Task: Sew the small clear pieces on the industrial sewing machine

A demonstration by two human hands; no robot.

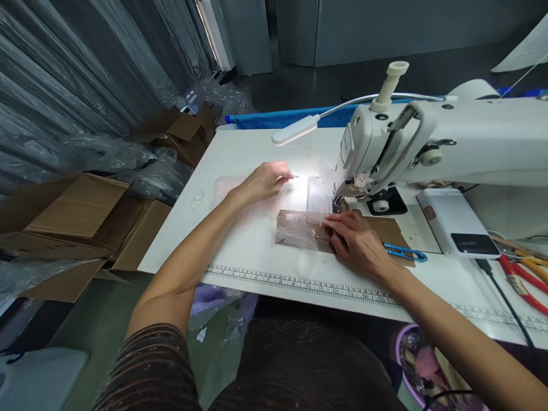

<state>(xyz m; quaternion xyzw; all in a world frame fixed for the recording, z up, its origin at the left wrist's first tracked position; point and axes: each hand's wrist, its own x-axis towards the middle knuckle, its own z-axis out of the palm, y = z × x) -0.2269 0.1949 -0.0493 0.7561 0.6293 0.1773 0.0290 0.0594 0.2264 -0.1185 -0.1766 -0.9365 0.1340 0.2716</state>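
Observation:
A sewing machine [363, 148] stands at the right of the white table, its presser foot [337, 204] lowered close to a clear plastic sheet [319, 204]. My left hand [268, 180] is left of the needle area, thumb and fingers pinched together at the sheet's far edge in the bright lamplight. Just in front of the presser foot, my right hand [355, 237] lies with fingers stretched out over the clear film and a brown cardboard strip [285, 228]. Blue thread snips [406, 252] lie beside its wrist. The right hand's undersides are hidden.
A lamp [295, 130] shines over the table. A white box-shaped device [456, 220] and red-handled pliers [520, 282] lie at right. A printed ruler [299, 281] follows the front edge. Cardboard boxes [81, 217] stand left; a purple bin [400, 348] sits below.

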